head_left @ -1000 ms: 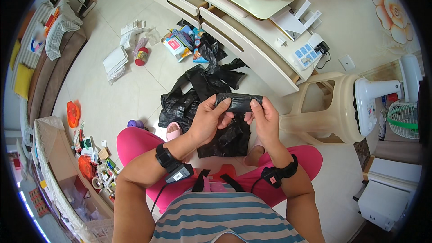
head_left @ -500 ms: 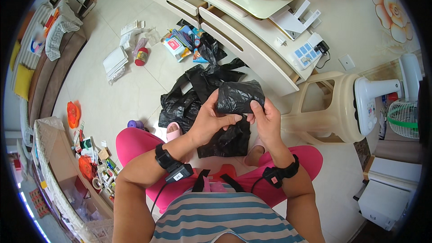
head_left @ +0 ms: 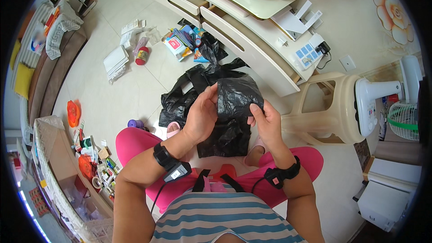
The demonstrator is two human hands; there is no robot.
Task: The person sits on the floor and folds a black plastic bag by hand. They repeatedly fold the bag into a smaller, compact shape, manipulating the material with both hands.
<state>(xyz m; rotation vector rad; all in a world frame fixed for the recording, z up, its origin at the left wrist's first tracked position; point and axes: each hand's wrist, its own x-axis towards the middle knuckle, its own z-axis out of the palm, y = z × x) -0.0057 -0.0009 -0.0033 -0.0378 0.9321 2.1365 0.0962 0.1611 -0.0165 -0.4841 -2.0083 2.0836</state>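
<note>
A crumpled, glossy black plastic bag is held up between both hands. The left hand pinches its left edge; the right hand grips its lower right corner, fingers curled. Beyond and below the hands, a heap of black bags lies on the pale floor, with a beige plastic stool just right of the right hand

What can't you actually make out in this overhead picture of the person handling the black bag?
- Head view: whether the black plastic bag holds anything; its opaque folds hide the inside.
- The left hand fingertips, tucked behind the bag.
- The floor under the pile of black bags, covered by them.
- The small items on the low shelf: too small, bent near the rim.
- The fan, cut off by the right edge.
</note>
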